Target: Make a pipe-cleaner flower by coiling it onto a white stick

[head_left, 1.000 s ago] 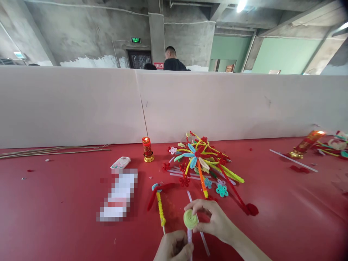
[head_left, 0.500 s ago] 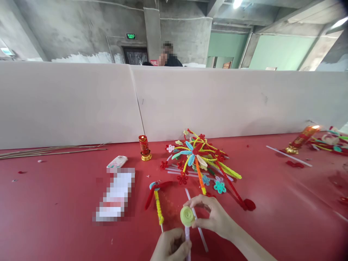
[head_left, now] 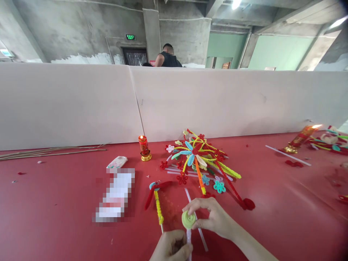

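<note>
Between thumb and fingers, my right hand (head_left: 208, 215) grips the edge of a pale yellow-green coil (head_left: 188, 219), wound in a flat spiral like a lollipop. Below it, my left hand (head_left: 172, 246) pinches the pale lilac stem (head_left: 189, 236) that runs down from the coil. Behind my right hand a thin white stick (head_left: 202, 239) lies on the red table. Left of the coil rests a yellow fuzzy-wrapped stick (head_left: 158, 208) with a red and light-blue fuzzy top. Beyond my hands lies a pile of pipe-cleaner flowers (head_left: 194, 154) in several colours.
A lit red candle (head_left: 143, 145) on a gold base stands left of the pile; another lit candle (head_left: 301, 139) leans at the right. A small white packet (head_left: 117, 162) and a blurred-out sheet (head_left: 115, 195) lie left. A white partition (head_left: 174, 103) closes the table's far side, a person (head_left: 170, 58) beyond.
The coil and my right hand's fingers have shifted slightly right and down. My left hand still holds the stem. The person behind the partition has changed posture.
</note>
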`<state>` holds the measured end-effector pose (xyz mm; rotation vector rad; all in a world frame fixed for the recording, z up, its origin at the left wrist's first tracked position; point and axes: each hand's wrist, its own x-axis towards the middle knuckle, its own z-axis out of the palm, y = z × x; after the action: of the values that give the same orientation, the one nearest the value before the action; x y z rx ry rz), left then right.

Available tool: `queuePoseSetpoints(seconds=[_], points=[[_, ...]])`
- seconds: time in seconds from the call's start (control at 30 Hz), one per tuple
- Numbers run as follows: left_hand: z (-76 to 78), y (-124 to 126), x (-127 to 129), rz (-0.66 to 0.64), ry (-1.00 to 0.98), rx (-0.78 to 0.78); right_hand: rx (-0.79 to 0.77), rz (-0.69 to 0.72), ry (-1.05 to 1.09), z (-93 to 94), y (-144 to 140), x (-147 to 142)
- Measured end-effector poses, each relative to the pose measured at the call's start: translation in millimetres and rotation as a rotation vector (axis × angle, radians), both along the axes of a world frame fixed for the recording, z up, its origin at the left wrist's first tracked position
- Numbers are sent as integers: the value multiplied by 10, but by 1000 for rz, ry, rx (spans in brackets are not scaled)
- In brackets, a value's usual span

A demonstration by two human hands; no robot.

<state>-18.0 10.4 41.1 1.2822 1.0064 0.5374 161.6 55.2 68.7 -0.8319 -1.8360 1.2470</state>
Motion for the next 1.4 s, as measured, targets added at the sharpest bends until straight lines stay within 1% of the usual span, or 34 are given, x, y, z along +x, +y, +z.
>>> queuePoseSetpoints(seconds=[0.07, 0.13, 0.27, 0.4, 0.47, 0.57, 0.63, 0.77, 0.97, 1.07, 1.2, 1.27, 1.33, 1.4], points=[[11, -3, 4, 7, -14, 11, -7, 3, -10, 7, -8, -3], [16, -4, 11, 41, -23, 2, 9, -6, -15, 9, -12, -6], [21, 6, 27, 130, -23, -29, 68, -82, 21, 0, -3, -13], [40, 19, 47, 231, -49, -50, 10, -171, -18, 6, -16, -46], [48, 18, 54, 229, -78, -52, -8, -186, -67, 15, -46, -81], [61, 9, 57, 174, -82, -58, -8, -163, -106, 19, -101, -144], [73, 2, 58, 144, -63, -62, -11, -153, -112, 15, -130, -176], [92, 0, 65, 126, -46, -56, -31, -154, -102, -1, -146, -197], [62, -8, 64, 97, -42, -33, -40, -155, -90, -5, -144, -192], [55, -15, 56, 96, -4, -5, -47, -176, -112, -15, -149, -184], [61, -16, 48, 63, 79, 21, -124, -178, -129, -47, -139, -169], [60, -17, 52, 91, 74, 11, -171, -165, -91, -56, -128, -163], [58, -20, 58, 157, 41, -12, -225, -175, -33, -57, -115, -159], [57, -22, 62, 246, -15, -26, -266, -219, 11, -56, -99, -154]])
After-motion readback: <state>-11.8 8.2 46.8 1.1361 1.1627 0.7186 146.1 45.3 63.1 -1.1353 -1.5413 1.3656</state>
